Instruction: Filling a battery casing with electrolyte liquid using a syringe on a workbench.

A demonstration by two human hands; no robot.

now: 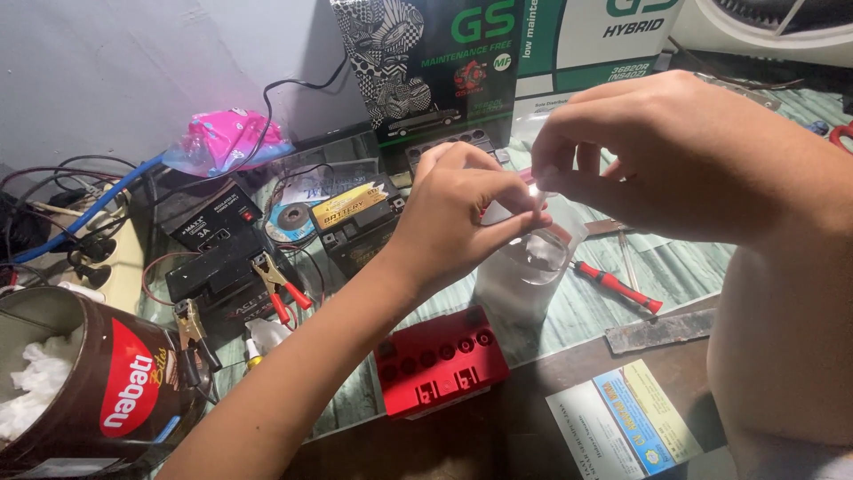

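Two bare hands meet over a cluttered glass-topped table (pixel 613 311), but the view starts at the far left with a brown round tin (pixel 107 382) stuffed with white tissue. Behind it, dark cables and a blue cable (pixel 98 206) run along the wall, near a pink plastic bag (pixel 227 138). Next come small black batteries (pixel 222 267) with red-handled clips (pixel 286 289) lying on them, and a black battery with a yellow label (pixel 355 218). A red battery (pixel 440 360) sits near the table's front edge.

Above it, the left hand (pixel 462 218) is closed, thumb and fingers pinched on a small piece of clear plastic (pixel 533 191). The right hand (pixel 666 156) is closed too, its fingertips pinching the same clear piece from the other side. Both hands hold it just above a clear glass container (pixel 524 276) standing behind the red battery.

Right of the container lies a red-handled screwdriver (pixel 617 286), then a flat grey metal file (pixel 659 331). A printed leaflet (pixel 626 420) lies at the front. Green, white and black boxes (pixel 498 62) stand at the back.
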